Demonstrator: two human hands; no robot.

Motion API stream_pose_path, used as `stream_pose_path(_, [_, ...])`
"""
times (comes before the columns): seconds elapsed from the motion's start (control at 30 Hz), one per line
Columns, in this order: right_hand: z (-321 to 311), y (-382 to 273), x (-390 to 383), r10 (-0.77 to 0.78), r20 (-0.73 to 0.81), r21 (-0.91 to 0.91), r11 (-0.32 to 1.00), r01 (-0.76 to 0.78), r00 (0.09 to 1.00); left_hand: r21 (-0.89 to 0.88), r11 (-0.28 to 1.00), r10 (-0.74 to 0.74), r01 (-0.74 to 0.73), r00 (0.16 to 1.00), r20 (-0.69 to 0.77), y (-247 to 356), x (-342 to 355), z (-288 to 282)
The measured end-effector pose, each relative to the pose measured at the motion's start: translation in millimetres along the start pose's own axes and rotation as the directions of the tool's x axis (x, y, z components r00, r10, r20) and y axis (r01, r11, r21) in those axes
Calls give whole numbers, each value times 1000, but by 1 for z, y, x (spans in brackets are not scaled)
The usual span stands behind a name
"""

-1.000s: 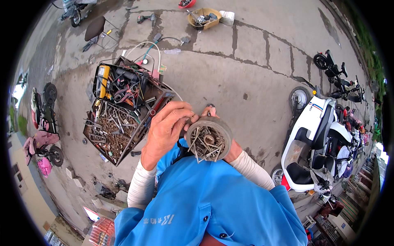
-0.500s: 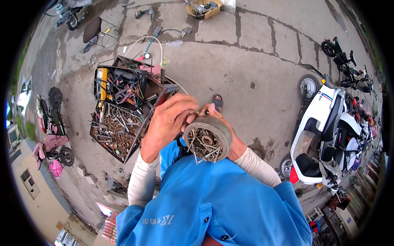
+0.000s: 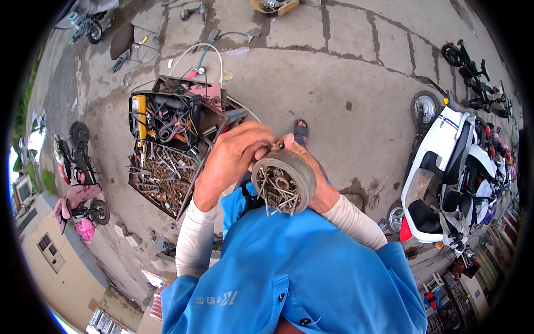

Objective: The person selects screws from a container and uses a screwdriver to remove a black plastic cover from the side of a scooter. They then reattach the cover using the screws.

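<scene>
I hold a round grey container (image 3: pixel 303 186) in front of my blue top; loose bolts and pins (image 3: pixel 272 195) fill it around a rusty ring (image 3: pixel 282 182). My right hand (image 3: pixel 317 189) grips its right side, thumb raised at the top beside a small dark piece (image 3: pixel 281 146). My left hand (image 3: pixel 233 158) is closed at the upper left of the container, fingertips pinched on something small that I cannot make out, close to the right thumb. My sandalled foot (image 3: pixel 300 127) shows beyond the hands.
Left-front, a metal tray (image 3: pixel 189 195) of rusty tools and a black case (image 3: pixel 189 111) with a yellow item. White scooters (image 3: pixel 428 167) stand right, black bikes (image 3: pixel 467 72) behind them, pink scooters (image 3: pixel 78 203) far left. A drill (image 3: pixel 192 14), chair (image 3: pixel 122 39), hoses and basin (image 3: pixel 275 6) lie farther off.
My hands and the container have risen slightly in the picture, fingertips still pinched together at its top. The view has shifted; my sandalled foot now shows beyond them.
</scene>
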State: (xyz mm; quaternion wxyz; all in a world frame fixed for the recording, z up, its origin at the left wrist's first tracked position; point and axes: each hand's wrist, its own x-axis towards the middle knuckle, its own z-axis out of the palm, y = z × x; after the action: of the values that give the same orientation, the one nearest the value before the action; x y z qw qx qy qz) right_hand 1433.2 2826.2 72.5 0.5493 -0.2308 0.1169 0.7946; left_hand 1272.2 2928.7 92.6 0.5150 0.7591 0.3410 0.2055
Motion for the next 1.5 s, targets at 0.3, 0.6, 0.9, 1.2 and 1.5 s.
stream_pose_path(0.3, [1, -3, 6, 18, -54, -52, 998, -21, 998, -45, 998, -49, 50, 998, 34, -12, 3, 0])
stream_pose_path(0.6, [-17, 2, 12, 34, 102, 153, 987, -50, 994, -776, 573, -480, 265, 876, -55, -21, -4, 18])
stream_pose_path(0.9, [-33, -8, 10, 115, 25, 246, 962, -118, 993, -967, 245, -540, 77, 839, -70, -43, -24, 7])
stream_pose_path(1.2, [-42, -12, 11, 177, 194, 210, 953, -217, 965, -984, 176, -565, 36, 822, -71, -42, -38, 15])
stream_pose_path(1.5, [-65, -36, -10, 93, 205, 161, 979, -127, 974, -996, 92, -524, 3, 851, -46, -54, -65, 39])
